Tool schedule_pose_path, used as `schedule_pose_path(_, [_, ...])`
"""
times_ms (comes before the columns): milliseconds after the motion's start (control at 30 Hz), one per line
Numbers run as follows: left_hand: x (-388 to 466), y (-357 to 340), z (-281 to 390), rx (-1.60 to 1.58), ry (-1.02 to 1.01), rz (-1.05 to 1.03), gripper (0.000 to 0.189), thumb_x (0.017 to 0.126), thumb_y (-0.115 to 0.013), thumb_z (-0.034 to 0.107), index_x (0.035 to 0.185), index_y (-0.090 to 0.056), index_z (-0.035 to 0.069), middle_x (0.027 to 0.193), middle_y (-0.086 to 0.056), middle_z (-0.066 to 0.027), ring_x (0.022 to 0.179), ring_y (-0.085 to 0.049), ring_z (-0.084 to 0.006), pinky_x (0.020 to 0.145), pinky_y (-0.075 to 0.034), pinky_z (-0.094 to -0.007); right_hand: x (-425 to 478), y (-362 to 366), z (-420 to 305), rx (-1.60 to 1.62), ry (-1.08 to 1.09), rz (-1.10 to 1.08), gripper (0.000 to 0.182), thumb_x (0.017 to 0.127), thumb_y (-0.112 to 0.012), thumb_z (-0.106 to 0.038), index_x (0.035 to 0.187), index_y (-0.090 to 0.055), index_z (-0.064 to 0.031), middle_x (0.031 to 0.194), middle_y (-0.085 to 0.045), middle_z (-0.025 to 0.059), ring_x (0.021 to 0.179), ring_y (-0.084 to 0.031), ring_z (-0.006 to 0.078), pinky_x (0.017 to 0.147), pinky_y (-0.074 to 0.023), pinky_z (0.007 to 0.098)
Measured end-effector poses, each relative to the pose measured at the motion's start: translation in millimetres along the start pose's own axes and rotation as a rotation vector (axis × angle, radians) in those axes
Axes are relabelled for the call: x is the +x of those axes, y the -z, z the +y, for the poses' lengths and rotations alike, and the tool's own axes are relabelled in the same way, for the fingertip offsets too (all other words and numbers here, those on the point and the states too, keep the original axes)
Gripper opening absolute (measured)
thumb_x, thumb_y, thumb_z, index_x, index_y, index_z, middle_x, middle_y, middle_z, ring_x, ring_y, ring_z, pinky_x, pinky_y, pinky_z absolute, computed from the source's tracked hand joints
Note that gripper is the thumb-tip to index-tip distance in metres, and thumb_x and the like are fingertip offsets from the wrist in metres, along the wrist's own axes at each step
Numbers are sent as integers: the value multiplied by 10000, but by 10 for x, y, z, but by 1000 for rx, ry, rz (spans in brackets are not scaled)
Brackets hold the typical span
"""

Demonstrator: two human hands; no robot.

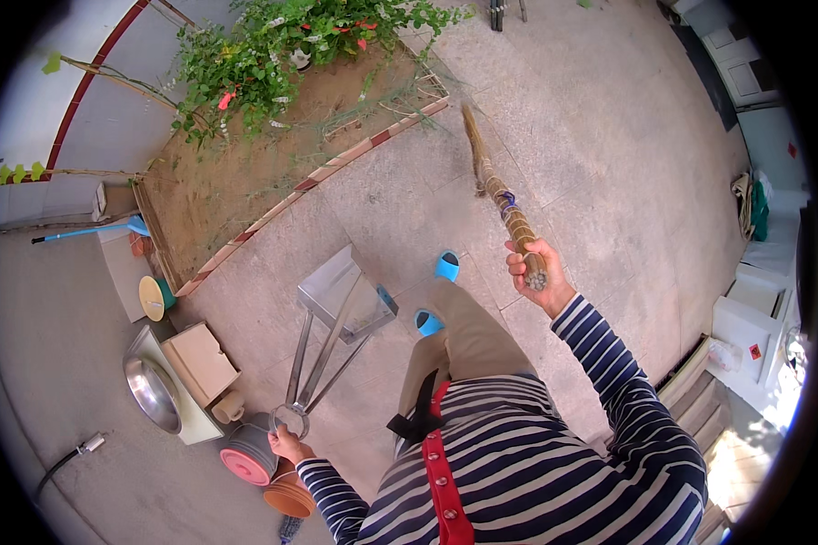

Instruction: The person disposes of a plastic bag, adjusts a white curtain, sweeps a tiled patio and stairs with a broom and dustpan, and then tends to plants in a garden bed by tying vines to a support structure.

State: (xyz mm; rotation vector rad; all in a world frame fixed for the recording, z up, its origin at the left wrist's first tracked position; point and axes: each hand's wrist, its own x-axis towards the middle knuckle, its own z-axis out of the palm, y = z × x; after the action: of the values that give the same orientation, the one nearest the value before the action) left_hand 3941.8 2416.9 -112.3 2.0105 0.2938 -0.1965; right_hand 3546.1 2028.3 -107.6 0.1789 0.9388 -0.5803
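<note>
My right hand (552, 269) grips the bound handle of a straw broom (517, 221), whose stalk ends point back towards me. Its bristles reach away over the paved floor (600, 150), beyond my feet. At lower left, my left hand (288, 444) holds the ring at the top of a long-handled metal dustpan (330, 289). Three metal rods run from that ring down to the pan, which is left of my blue shoes (447, 264). I cannot tell whether the pan rests on the floor. Broom and pan are well apart.
A brick-edged garden bed (245, 197) with leafy plants (245, 88) lies ahead to the left. Near the dustpan stand a cardboard box (201, 361), a metal basin (153, 394), a bucket (255, 449) and plant pots (290, 497). White cabinets (746, 334) and steps (699, 409) are on the right.
</note>
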Motion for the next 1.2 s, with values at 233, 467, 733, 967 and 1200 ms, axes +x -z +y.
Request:
schedule_pose_path(233, [-171, 474, 63, 120, -103, -122, 122, 636, -505, 44, 638, -410, 121, 527, -368, 59, 412, -280, -30, 384, -211, -188, -204, 262, 787, 130, -376, -99, 380, 695, -558, -223, 982, -406, -24, 678, -470, 15, 513, -465, 83, 424, -404, 202])
schedule_pose_path(467, [-359, 760, 217, 243, -118, 0, 226, 600, -496, -12, 823, -518, -36, 737, -524, -59, 624, -473, -146, 563, -401, -268, 822, 387, 855, 185, -627, -229, 265, 696, -583, -205, 794, -446, -1, 689, -491, 58, 560, -526, 139, 444, -448, 207])
schedule_pose_path(733, [-1366, -317, 789, 395, -183, 64, 328, 615, -552, 31, 930, -525, -58, 814, -525, -29, 697, -475, -134, 658, -394, -251, 1819, 643, -1222, 602, -514, -172, 257, 702, -562, -195, 766, -435, 20, 692, -473, 127, 536, -530, 181, 379, -438, 221])
schedule_pose_path(967, [-1581, -983, 786, 405, -218, 110, 211, 634, -517, 56, 825, -535, -30, 719, -509, -21, 618, -449, -121, 561, -373, -245, 1644, 1073, -3437, 790, -117, -199, 266, 709, -532, -190, 780, -421, 41, 727, -455, 141, 507, -519, 187, 355, -416, 227])
schedule_pose_path(1200, [-2216, -2446, 930, 260, -191, -147, 104, 608, -503, 5, 593, -420, 66, 495, -350, 41, 430, -293, -56, 401, -223, -229, 1238, 1481, -4628, 873, 94, -229, 263, 729, -518, -195, 802, -405, 32, 711, -459, 127, 509, -513, 162, 365, -412, 219])
